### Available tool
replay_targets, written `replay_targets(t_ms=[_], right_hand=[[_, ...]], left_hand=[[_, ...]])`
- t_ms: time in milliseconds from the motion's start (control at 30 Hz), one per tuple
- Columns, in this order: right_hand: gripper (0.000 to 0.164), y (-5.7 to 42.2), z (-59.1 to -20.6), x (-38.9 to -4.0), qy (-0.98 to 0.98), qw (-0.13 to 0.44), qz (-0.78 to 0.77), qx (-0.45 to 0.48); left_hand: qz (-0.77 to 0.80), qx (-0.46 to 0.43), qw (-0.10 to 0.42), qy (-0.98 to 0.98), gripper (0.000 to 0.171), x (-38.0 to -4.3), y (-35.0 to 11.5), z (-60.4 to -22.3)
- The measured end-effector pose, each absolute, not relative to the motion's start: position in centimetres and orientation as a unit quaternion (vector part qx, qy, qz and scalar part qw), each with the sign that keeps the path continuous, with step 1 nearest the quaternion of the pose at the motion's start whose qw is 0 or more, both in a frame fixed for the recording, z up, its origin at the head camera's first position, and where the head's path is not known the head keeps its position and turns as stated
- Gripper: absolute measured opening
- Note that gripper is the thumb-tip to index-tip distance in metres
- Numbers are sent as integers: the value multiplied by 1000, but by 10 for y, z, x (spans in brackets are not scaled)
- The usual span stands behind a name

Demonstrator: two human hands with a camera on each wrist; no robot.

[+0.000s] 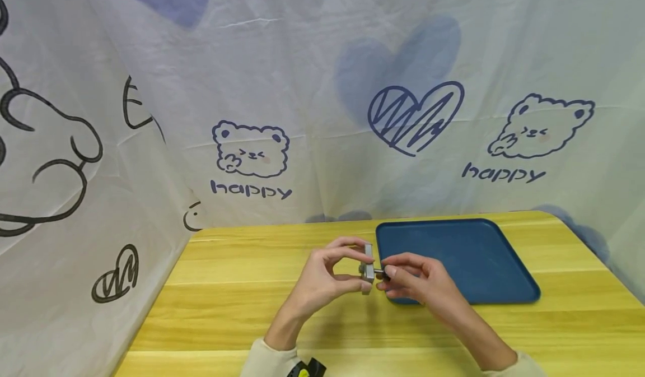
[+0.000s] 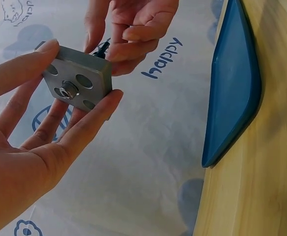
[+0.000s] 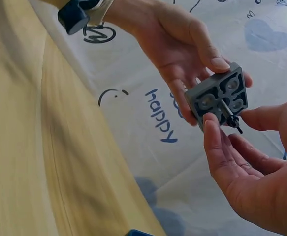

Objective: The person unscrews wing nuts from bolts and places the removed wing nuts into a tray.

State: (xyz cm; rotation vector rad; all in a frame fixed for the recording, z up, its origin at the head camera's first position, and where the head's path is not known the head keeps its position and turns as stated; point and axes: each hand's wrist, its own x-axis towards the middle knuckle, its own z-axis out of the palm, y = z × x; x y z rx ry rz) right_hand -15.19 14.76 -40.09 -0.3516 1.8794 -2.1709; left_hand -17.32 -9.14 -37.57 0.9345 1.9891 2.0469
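Note:
A small grey square block (image 2: pixel 77 70) with round holes stands on edge above the table, gripped at its edges by my left hand (image 1: pixel 322 276). A metal shaft (image 3: pixel 225 106) passes through its centre and ends in a black tip (image 3: pixel 233 120) on the right side. On the opposite face a short round stub (image 2: pixel 69 89) sticks out. My right hand (image 1: pixel 423 282) surrounds the black tip with loosely bent fingers. In the right wrist view gaps show between those fingers and the shaft, and one fingertip (image 3: pixel 209 119) is at the block's edge.
A blue rectangular tray (image 1: pixel 453 254) lies on the wooden table (image 1: pixel 227 298), behind and to the right of the hands. A printed white cloth (image 1: pixel 322 85) hangs behind the table and along its sides. A black and yellow device (image 1: pixel 304 368) sits at the left wrist.

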Motion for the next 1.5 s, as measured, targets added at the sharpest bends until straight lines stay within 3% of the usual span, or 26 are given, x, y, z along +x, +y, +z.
replay_targets(t_ms=[167,333,467,767,1300,1400,1500], right_hand=[[32,147,-402,-152,613,141,-769,-118],[32,145,-404,-151,632,115,-756,-125],[33,142,-405,-150,672,58,-723,-146],[14,136,-410,-145,717,-110,-650,-226],[36,129,-415,-145,731,-289,-519,-335],[40,129,-416,-146,729,-295,-514,-342],[39,129,-416,-147,723,-260,-545,-336]], left_hand=[[677,314,74,662,34,-173,-90,-378],[679,315,79,659,34,-173,-89,-379],[682,316,75,655,35,-173,-91,-380],[689,312,63,651,36,-173,-93,-378],[689,315,54,650,35,-177,-97,-379],[692,316,54,647,36,-178,-97,-379],[692,318,52,646,36,-178,-98,-378]])
